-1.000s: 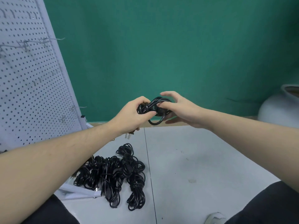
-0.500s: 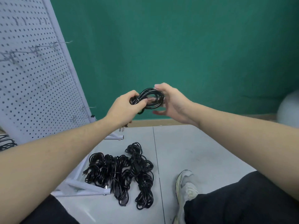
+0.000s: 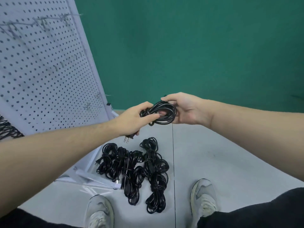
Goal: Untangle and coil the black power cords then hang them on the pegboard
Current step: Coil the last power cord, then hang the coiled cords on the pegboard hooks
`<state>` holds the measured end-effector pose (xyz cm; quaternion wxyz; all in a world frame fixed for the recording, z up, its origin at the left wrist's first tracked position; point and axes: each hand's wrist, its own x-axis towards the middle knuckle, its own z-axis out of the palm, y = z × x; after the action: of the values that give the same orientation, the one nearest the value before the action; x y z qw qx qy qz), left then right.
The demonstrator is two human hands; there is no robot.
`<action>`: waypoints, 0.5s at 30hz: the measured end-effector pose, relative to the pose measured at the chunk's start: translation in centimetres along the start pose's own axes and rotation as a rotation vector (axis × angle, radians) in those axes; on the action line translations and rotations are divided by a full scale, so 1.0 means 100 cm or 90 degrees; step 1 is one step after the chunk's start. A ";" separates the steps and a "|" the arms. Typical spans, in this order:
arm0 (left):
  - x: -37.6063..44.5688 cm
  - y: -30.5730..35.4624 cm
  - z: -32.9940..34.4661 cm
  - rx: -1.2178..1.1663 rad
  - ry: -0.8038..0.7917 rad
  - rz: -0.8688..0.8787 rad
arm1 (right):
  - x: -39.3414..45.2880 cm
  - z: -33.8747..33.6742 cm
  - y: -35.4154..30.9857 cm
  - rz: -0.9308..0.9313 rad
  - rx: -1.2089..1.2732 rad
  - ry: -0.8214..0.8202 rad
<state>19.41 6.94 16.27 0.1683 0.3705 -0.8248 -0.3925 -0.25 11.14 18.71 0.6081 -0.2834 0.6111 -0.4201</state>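
You hold a small coiled black cord [image 3: 162, 113] between both hands, raised in front of the green wall [image 3: 197, 46]. Your left hand [image 3: 131, 120] grips the coil's left side, thumb laid across the loops and fingers curled round them; the cord's plug [image 3: 129, 138], with its two metal prongs, sticks out below that hand. Your right hand [image 3: 185, 109] cups the coil's right side, fingers curled over the top of the loops and one fingertip showing through the middle of the ring. The two hands are close together, each clamped on the same coil.

Below them, on the grey floor [image 3: 222, 162], lies a pile of black power cords [image 3: 136, 170], several bundled loops lying against one another, with a plug end showing at the pile's left edge. The pile lies just beside the white foot of the pegboard stand [image 3: 92, 180].

The pegboard [image 3: 41, 71] stands to your left, tilted in this view, with wire hooks [image 3: 41, 22] near its top and more lower down. At its lower left edge some black cords [image 3: 8, 129] show, blurred and partly cut off by the picture edge.

Your two pale shoes [image 3: 100, 211] stand on the floor at either side of the pile's near end, and dark trousers [image 3: 255, 209] fill the bottom corners.
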 end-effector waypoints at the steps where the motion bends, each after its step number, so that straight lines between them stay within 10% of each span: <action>1: 0.005 -0.009 -0.001 0.010 -0.006 -0.023 | 0.011 0.001 0.000 0.002 -0.002 0.017; 5: 0.025 -0.038 -0.008 -0.003 0.003 -0.120 | 0.052 -0.008 -0.001 -0.031 0.044 0.123; 15: 0.086 -0.141 -0.020 0.119 -0.095 -0.208 | 0.175 0.000 0.018 0.089 -0.153 0.009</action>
<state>21.56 -6.40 6.50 0.0060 0.4833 -0.7968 -0.3627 -1.71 -2.96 8.37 0.5933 -0.3076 0.6796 -0.3026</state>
